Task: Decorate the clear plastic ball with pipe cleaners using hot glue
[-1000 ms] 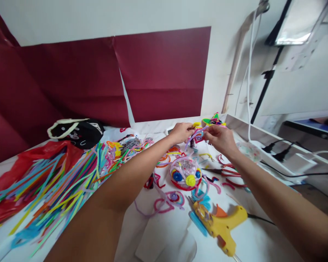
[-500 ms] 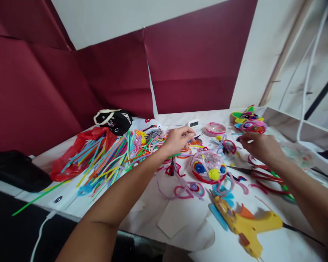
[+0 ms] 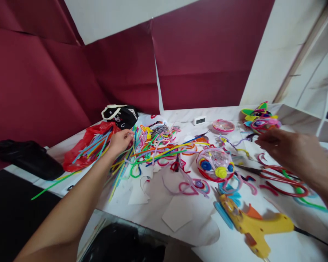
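Note:
My left hand (image 3: 121, 141) is over the loose pile of coloured pipe cleaners (image 3: 153, 153), its fingers pinched together. What they grip, if anything, is hidden. Over the right side of the table, my right hand (image 3: 285, 145) also has its fingers drawn together. A small dark tuft (image 3: 250, 137) shows at its fingertips, but I cannot tell whether it is held. Between the hands lies a round clear piece (image 3: 214, 162) edged in pink and red pipe cleaner, with blue and yellow coils on it. Red-handled scissors (image 3: 278, 174) lie below my right hand.
A yellow glue gun (image 3: 255, 227) lies at the front right, its cord running right. A red plastic bag (image 3: 82, 151) holds more pipe cleaners. Farther back are a black pouch (image 3: 123, 115), a small digital display (image 3: 199, 120), a pink-rimmed clear dish (image 3: 223, 126) and a colourful figure (image 3: 261, 118).
My left hand has moved left, from near the table's middle to over the pipe cleaners by the red bag. My right hand has shifted slightly right. The view has turned a little left.

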